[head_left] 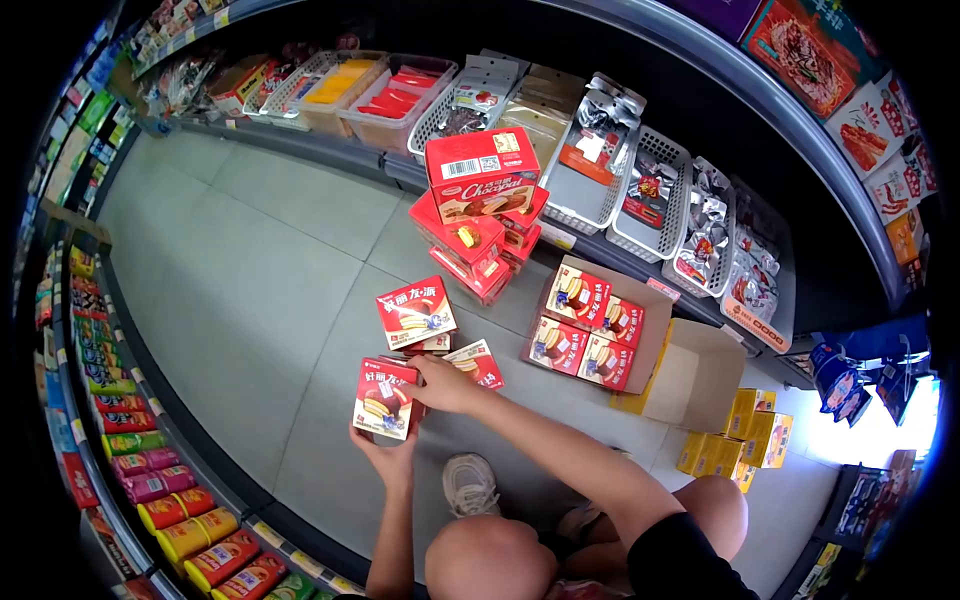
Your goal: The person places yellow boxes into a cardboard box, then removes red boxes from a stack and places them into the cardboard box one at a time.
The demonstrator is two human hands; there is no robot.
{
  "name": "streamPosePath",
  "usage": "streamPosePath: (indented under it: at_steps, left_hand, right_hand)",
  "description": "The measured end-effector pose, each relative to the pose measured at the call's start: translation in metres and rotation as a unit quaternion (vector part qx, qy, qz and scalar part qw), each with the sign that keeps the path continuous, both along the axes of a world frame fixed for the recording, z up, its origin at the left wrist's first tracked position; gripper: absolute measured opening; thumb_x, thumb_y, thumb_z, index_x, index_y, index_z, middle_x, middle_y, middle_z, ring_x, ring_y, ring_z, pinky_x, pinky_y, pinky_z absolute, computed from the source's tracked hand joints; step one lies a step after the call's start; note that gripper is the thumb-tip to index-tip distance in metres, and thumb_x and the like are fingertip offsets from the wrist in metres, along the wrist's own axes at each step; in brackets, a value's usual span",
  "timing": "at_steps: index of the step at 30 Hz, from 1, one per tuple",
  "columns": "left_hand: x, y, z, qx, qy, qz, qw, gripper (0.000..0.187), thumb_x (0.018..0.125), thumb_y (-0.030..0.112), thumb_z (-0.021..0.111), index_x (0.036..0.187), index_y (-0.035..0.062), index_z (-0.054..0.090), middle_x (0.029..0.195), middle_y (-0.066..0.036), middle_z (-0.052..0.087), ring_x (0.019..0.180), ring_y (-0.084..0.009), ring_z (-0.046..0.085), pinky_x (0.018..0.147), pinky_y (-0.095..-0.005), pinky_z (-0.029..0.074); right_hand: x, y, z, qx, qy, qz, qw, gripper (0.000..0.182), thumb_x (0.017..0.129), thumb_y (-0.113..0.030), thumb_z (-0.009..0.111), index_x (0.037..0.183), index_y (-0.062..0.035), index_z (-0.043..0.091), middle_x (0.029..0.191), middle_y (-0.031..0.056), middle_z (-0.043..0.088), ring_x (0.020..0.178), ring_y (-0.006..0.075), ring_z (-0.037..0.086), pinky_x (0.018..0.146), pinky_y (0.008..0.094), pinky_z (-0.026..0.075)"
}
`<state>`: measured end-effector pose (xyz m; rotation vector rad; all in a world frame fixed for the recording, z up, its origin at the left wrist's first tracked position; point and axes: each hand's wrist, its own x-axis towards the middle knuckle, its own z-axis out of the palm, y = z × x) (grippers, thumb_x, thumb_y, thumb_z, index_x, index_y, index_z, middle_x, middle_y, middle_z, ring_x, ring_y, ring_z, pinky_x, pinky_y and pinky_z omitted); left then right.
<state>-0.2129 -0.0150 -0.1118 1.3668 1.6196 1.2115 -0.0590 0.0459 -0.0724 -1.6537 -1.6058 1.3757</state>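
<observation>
Two hands are meeting on one red snack box (385, 400), which is standing on end just above the floor in front of the person's knees. The left hand (385, 455) is cupping it from below, fingers curled up around the bottom edge, while the right hand (440, 385) is lying over its top corner, fingers bent down against the lid. Just beyond the right hand, a loose pile of boxes (430, 325) of the same kind is lying on the grey floor (250, 260) (one is tilting face up on top). Farther out from the hands, a taller stack of red boxes (480, 215) is leaning in front of the shelf. Off past the right forearm, an open carton (690, 375) is showing four more boxes packed inside, and yellow boxes (745, 430) are sitting beside it.
</observation>
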Motion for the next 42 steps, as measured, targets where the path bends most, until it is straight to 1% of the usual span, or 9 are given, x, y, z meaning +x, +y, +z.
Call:
streamPosePath:
  at_steps: [4,8,14,20,23,24,28,36,42]
  left_hand:
    - [0.003,-0.012,0.032,0.003,0.012,-0.011,1.000,0.089,0.054,0.002,0.073,0.122,0.0011,0.016,0.120,-0.015,0.030,0.111,-0.0225,0.034,0.093,-0.0333,0.028]
    - [0.018,-0.022,0.057,-0.025,-0.047,-0.049,0.997,0.090,0.053,-0.002,0.071,0.123,0.0030,0.015,0.120,-0.013,0.030,0.111,-0.0221,0.034,0.093,-0.0337,0.029]
    - [0.055,-0.009,0.088,0.011,-0.047,-0.232,0.972,0.091,0.054,0.002,0.073,0.123,0.0060,0.014,0.118,-0.012,0.031,0.110,-0.0213,0.037,0.091,-0.0344,0.033]
    - [0.110,0.022,0.118,-0.113,-0.167,-0.402,0.893,0.104,0.056,-0.002,0.072,0.130,0.0097,-0.001,0.122,-0.013,0.028,0.109,-0.0233,0.040,0.086,-0.0337,0.041]
    - [0.136,0.042,0.130,-0.182,-0.177,-0.503,0.826,0.113,0.059,0.005,0.073,0.129,0.0122,-0.015,0.128,-0.014,0.022,0.114,-0.0242,0.034,0.090,-0.0361,0.036]
    - [0.149,0.046,0.146,-0.162,-0.158,-0.535,0.814,0.102,0.068,0.011,0.068,0.130,0.0129,-0.012,0.131,-0.014,0.018,0.117,-0.0234,0.031,0.093,-0.0368,0.032]
    - [0.191,0.056,0.146,-0.324,-0.242,-0.433,0.806,0.064,0.085,0.044,0.036,0.132,0.0261,-0.004,0.136,-0.007,0.014,0.118,-0.0187,0.029,0.094,-0.0403,0.025]
    - [0.233,0.031,0.100,-0.301,-0.305,-0.384,0.818,0.061,0.085,0.040,0.040,0.127,0.0013,0.018,0.127,-0.008,0.029,0.115,-0.0154,0.031,0.095,-0.0253,0.025]
    - [0.236,0.019,0.093,-0.343,-0.254,-0.381,0.820,0.042,0.088,0.034,0.036,0.121,0.0084,0.028,0.118,-0.004,0.038,0.111,-0.0116,0.036,0.095,-0.0350,0.027]
  right_hand:
    - [0.008,-0.008,0.015,0.033,0.020,-0.030,0.999,0.041,0.071,-0.033,0.060,0.094,0.0002,0.049,0.091,0.0158,0.053,0.087,0.0245,0.052,0.073,0.0316,0.042]
    - [0.048,-0.007,0.029,0.003,0.124,0.020,0.992,0.040,0.066,-0.035,0.067,0.080,-0.0038,0.046,0.077,0.0074,0.054,0.072,0.0129,0.053,0.057,0.0254,0.042]
    - [0.124,-0.025,0.086,-0.095,0.103,0.063,0.988,0.041,0.065,-0.029,0.071,0.082,-0.0035,0.043,0.079,0.0067,0.054,0.073,0.0120,0.052,0.061,0.0211,0.042]
    - [0.187,-0.066,0.098,-0.107,0.180,-0.077,0.975,0.038,0.064,-0.018,0.072,0.084,-0.0054,0.042,0.081,0.0047,0.053,0.076,0.0114,0.053,0.065,0.0208,0.043]
    - [0.210,-0.086,0.091,-0.069,0.253,-0.194,0.945,0.041,0.063,-0.021,0.073,0.085,-0.0045,0.042,0.082,0.0067,0.053,0.072,0.0108,0.053,0.061,0.0223,0.045]
    - [0.217,-0.091,0.092,-0.064,0.254,-0.199,0.944,0.041,0.063,-0.021,0.073,0.085,-0.0045,0.042,0.082,0.0067,0.053,0.072,0.0108,0.053,0.061,0.0223,0.045]
    - [0.236,-0.110,0.100,-0.025,0.250,-0.284,0.925,0.032,0.067,-0.013,0.068,0.087,-0.0065,0.044,0.084,0.0046,0.054,0.078,0.0093,0.053,0.066,0.0213,0.043]
    - [0.258,-0.141,0.075,-0.018,0.285,-0.369,0.885,0.030,0.068,-0.014,0.067,0.086,-0.0070,0.044,0.083,0.0052,0.056,0.077,0.0099,0.054,0.069,0.0207,0.041]
    - [0.254,-0.155,0.070,-0.038,0.299,-0.414,0.859,0.032,0.066,-0.015,0.068,0.085,-0.0088,0.043,0.083,0.0042,0.054,0.079,0.0108,0.054,0.072,0.0229,0.040]
